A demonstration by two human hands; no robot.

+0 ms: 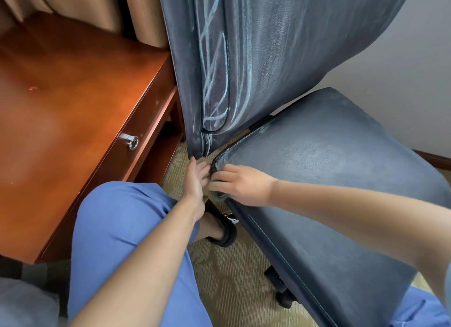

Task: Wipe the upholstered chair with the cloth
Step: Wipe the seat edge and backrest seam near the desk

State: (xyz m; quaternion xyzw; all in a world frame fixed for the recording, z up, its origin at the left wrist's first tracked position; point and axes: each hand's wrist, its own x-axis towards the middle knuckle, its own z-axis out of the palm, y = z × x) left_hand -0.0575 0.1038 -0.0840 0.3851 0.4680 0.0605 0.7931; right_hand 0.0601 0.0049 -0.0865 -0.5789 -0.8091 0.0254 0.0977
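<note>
1. Working at the seat's rear corner: left hand [196,177] spread; right hand [240,184] pinching a small grey cloth [217,195].
2. Remaining: chalk streaks on chair [317,143] backrest [244,58].

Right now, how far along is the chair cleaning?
Not far. The seat looks smeared and hazy, perhaps wiped once. Both the left hand and right hand are at the seat's front corner, with a bit of cloth below. Pale scribbles remain on the backrest.
</note>
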